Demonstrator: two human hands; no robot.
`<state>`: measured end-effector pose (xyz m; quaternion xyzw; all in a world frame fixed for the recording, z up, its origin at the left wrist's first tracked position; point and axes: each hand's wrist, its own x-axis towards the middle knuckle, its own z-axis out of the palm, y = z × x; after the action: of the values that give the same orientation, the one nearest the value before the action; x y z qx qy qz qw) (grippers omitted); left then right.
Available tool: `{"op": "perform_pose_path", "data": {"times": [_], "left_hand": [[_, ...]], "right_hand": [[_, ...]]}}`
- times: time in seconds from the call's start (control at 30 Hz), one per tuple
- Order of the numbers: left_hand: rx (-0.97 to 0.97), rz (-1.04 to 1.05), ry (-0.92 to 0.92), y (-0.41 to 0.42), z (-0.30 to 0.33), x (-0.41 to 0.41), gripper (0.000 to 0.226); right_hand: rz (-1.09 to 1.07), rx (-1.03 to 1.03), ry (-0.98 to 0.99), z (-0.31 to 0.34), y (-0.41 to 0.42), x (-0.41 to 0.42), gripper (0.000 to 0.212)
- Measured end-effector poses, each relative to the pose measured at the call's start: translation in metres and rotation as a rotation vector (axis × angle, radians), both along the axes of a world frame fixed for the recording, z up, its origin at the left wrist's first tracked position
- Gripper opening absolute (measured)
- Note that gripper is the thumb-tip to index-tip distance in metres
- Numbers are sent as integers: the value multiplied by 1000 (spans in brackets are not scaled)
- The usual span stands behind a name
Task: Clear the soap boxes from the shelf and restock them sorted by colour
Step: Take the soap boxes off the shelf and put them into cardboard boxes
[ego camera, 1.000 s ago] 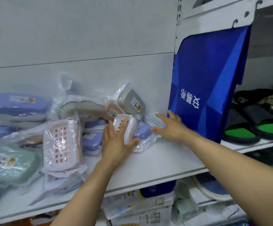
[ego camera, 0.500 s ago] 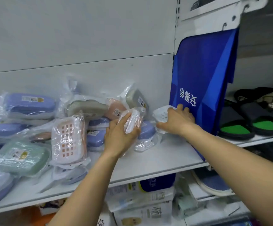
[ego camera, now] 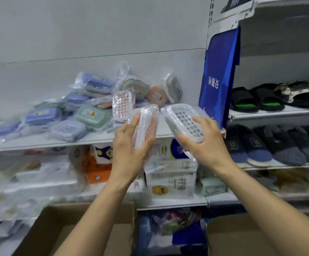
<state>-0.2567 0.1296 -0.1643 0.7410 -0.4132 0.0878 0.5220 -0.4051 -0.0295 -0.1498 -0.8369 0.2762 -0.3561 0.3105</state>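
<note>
We note a white shelf [ego camera: 98, 139] carrying a loose heap of bagged soap boxes [ego camera: 87, 109] toward its back wall: purple, green, pink and grey ones lie mixed together, several overlapping, and one pink slotted box [ego camera: 123, 104] stands on edge at the front of the heap. A blue bag [ego camera: 218, 76] hangs at the shelf's right end, touching the upright. Beyond it, the neighbouring shelves hold dark slippers [ego camera: 257, 98]. Below the soap shelf we record stacked cartons [ego camera: 171, 180], and at the bottom of the view two open cardboard boxes [ego camera: 87, 228].

Both hands are raised in front of the shelf edge, clear of its surface. The left hand [ego camera: 129, 145] grips a pink-and-white soap box [ego camera: 146, 124] in clear wrap, held upright, fingers [ego camera: 129, 124] curled round its left side and thumb against its right. The right hand [ego camera: 205, 139] holds a white slotted soap box [ego camera: 184, 121], also wrapped, tilted with its slotted face toward the camera; thumb under the lower end, fingers behind it. The two held boxes sit just beside each other, their upper ends nearly meeting; we cannot tell whether they touch.
</note>
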Motion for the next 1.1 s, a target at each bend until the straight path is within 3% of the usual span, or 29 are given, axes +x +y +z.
{"op": "perform_pose_path", "data": {"times": [0.27,0.43,0.53,0.67,1.1], "left_hand": [[116,187,5,141,-22,-19,71],[62,322,64,222,-29,-7,72],[31,420,130,280,-30,6,69],[-13,490,165,380,-28,48,68],[35,741,240,692,-39,236,75]], "right_hand": [[232,49,-40,-12,127,16,71],[369,74,-29,-13,201,59,78],[447,104,-42,-18,256,97,72],[574,171,-38,-27,350,160,69],[688,400,-48,-57,660,383,63]]}}
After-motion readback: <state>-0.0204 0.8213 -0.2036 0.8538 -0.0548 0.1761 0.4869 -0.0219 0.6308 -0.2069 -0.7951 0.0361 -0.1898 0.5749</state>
